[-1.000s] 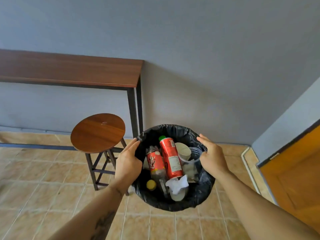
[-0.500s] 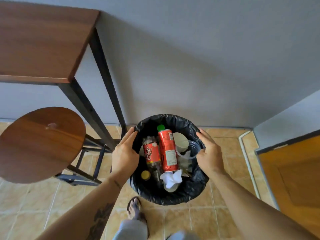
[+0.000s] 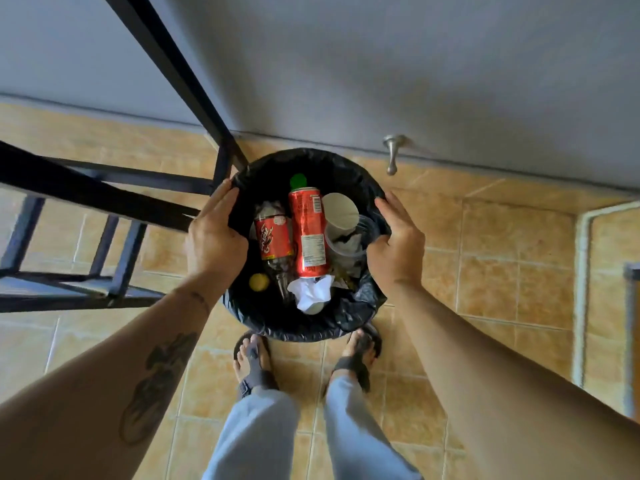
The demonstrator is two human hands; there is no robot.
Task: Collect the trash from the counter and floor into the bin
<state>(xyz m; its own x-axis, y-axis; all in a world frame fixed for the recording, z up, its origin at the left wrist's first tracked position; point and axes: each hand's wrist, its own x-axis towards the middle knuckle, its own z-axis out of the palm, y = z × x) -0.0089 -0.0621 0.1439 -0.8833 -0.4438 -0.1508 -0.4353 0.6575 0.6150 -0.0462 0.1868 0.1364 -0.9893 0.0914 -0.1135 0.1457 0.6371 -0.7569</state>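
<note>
A round bin point(image 3: 311, 161) lined with a black bag sits low over the tiled floor, just in front of my feet. My left hand point(image 3: 213, 233) grips its left rim and my right hand point(image 3: 394, 240) grips its right rim. Inside lie a tall red bottle with a green cap point(image 3: 308, 230), a smaller clear bottle with a red label point(image 3: 273, 237), a white paper cup point(image 3: 341, 211), a clear plastic cup point(image 3: 346, 242), a crumpled white tissue point(image 3: 310, 292) and a yellow cap point(image 3: 259, 281).
Black metal table legs point(image 3: 166, 60) and a stool frame point(image 3: 104, 244) stand close on the left, touching the bin's side. A grey wall point(image 3: 381, 64) with a metal door stop point(image 3: 393, 150) is behind. A door frame point(image 3: 581, 289) is at right.
The bin has come down toward the floor beside the table leg, and my view has tipped downward so that my feet and legs now show. Both hands keep their hold on the rim.
</note>
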